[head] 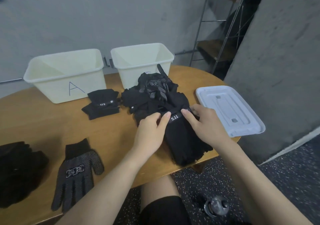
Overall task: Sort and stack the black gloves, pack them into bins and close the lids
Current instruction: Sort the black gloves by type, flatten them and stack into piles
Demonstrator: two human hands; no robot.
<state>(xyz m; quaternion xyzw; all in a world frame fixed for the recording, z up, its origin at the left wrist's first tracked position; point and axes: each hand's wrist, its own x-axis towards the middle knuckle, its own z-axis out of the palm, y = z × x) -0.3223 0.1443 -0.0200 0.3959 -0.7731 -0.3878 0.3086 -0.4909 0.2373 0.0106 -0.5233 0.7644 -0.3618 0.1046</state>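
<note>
A black glove with a "5.11" cuff strap (183, 138) lies at the table's near edge, in front of a heap of black gloves (152, 93). My left hand (150, 129) pinches the strap's left end. My right hand (206, 122) pinches its right end. A small stack of 5.11 gloves (102, 105) sits left of the heap. One dotted knit glove (78, 171) lies flat at the near left. Two open cream bins stand at the back: bin A (52, 86) and a second bin (128, 79), its label hidden by the heap.
A grey-white lid (242, 101) lies at the table's right end, partly over the edge. More dark fabric (19, 169) sits at the far left. The wooden table (43, 124) ends near my knee. A concrete pillar rises at the right.
</note>
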